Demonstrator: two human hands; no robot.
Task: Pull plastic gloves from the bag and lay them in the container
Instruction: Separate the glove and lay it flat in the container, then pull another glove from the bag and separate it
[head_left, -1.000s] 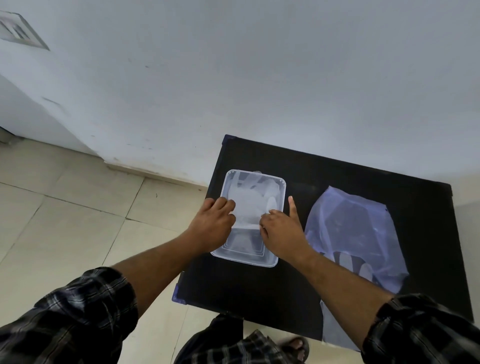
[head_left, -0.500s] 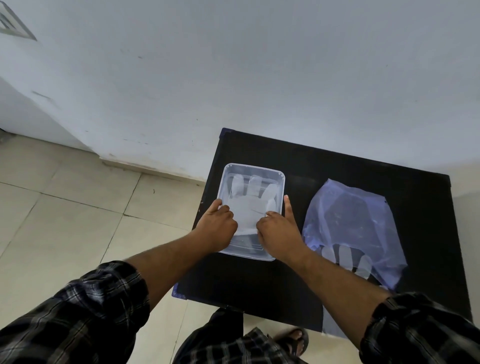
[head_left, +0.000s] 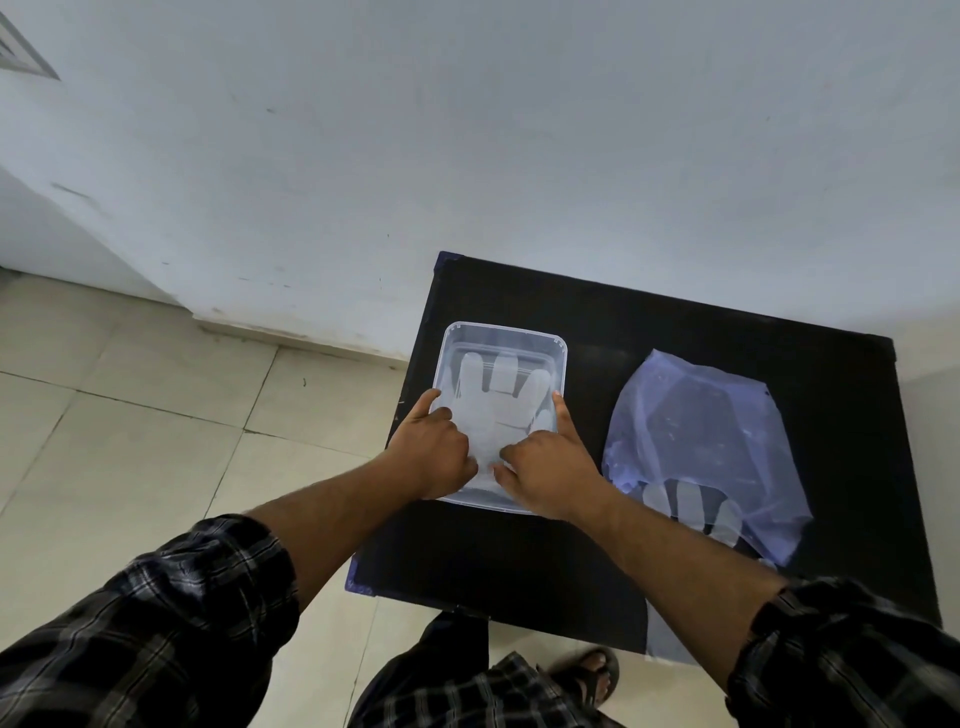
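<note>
A: Two hands, left (head_left: 434, 452) and right (head_left: 545, 475), fingers curled, pressing one glove (head_left: 501, 402) flat inside your container (head_left: 506, 332), frame centre.

B: Risk: film clings, lifting out as you withdraw toward the bag (head_left: 701, 431), right.

We are seeing no readable text, label, brand, number or sign on the container (head_left: 558, 347), the bag (head_left: 727, 415) or the black table (head_left: 649, 322).

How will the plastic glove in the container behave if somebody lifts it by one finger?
The glove is thin and see-through, so it would probably hang limp. It lies flat in the container, so it likely weighs almost nothing and may cling.
</note>
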